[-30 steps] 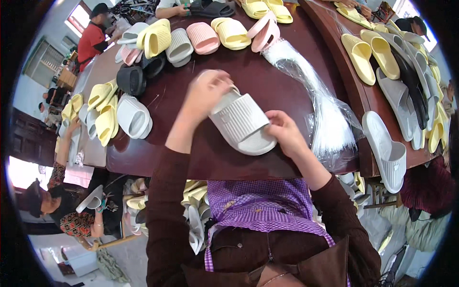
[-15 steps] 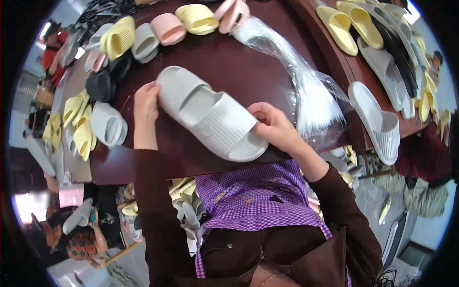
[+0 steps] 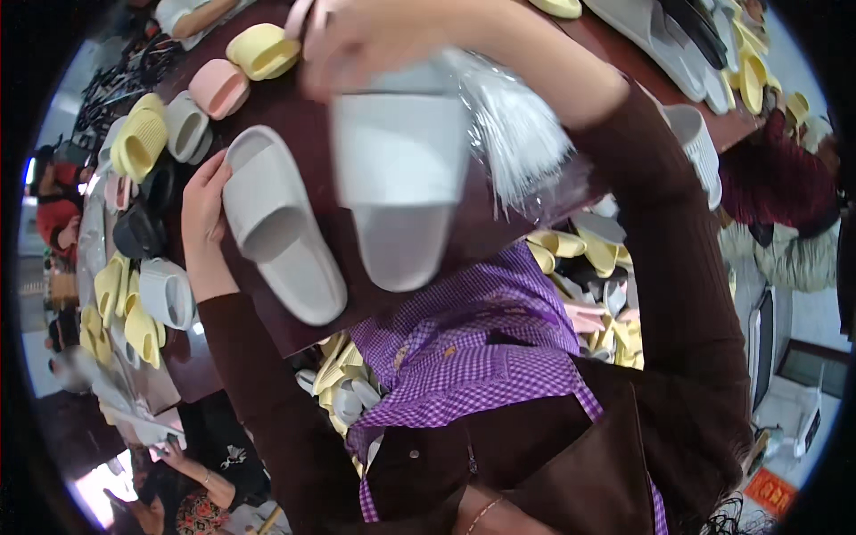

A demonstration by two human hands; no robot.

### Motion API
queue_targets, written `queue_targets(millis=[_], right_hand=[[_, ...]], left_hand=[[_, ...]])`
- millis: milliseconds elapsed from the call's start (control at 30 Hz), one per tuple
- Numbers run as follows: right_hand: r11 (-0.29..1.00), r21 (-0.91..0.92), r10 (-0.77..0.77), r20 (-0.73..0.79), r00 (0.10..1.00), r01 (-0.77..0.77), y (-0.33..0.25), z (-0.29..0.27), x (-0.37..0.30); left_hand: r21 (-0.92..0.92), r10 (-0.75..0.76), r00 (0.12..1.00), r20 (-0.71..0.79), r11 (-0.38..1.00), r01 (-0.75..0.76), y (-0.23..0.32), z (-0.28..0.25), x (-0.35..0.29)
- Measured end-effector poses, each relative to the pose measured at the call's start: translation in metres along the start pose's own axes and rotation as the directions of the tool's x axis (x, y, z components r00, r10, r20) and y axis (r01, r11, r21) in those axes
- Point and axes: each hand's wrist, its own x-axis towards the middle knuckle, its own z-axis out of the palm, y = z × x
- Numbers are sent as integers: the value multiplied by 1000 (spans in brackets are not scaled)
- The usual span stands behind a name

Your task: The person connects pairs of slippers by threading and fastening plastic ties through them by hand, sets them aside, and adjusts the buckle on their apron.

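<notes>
Two light grey slide slippers lie side by side in front of me, above the dark red table [image 3: 357, 259]. My left hand [image 3: 207, 209] grips the left slipper [image 3: 308, 276] by its outer edge, near its far end. Beside it, the right slipper [image 3: 401, 241] looks slightly blurred, its ribbed strap toward the far side. Over that slipper's far end is my right hand [image 3: 357, 45], smeared by motion. Its fingers cannot be made out, so whether it touches the slipper is unclear.
A clear plastic bundle of white strips [image 3: 526, 143] lies to the right. Yellow slippers [image 3: 143, 138], a pink slipper [image 3: 218, 89] and a black slipper [image 3: 138, 232] line the left and far sides. More slippers [image 3: 615, 250] are below the table's near edge. Other people work nearby.
The grey slippers, held together in both hands before, are now apart. My right hand has swung up to the far side, and the view has shifted.
</notes>
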Motion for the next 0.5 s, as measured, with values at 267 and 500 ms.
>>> queue_targets(millis=[267,500], right_hand=[[970,-243,-168,-588,791,25,10,-81,-77],[906,8,341,-607,718,-424,89,-136,-289]], left_hand=[[445,394,871,-295,863,-239,52,94,-21],[443,459,844,-277,841,-312,166,281,-7]])
